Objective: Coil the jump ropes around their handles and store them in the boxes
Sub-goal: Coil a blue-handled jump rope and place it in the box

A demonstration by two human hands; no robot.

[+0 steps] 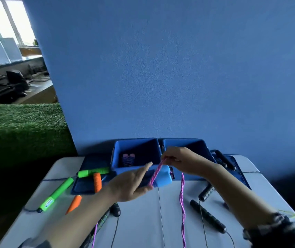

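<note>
My left hand (132,185) holds the light blue foam handles (162,177) of a jump rope above the table, fingers stretched along them. My right hand (182,161) pinches the purple braided rope (182,197) just above the handles; one strand runs from the pinch down to the handles, and the rest hangs down to the table's front edge. Two blue boxes stand at the back: the left box (137,145) holds a coiled pink-handled rope (128,159); the right box (204,145) is partly hidden behind my right hand.
On the white table (143,221) lie green handles (59,194), orange handles (97,182), and black-handled ropes (207,216) at the right and front. Blue lids (87,183) lie beside the boxes. A blue wall rises behind; artificial grass is at the left.
</note>
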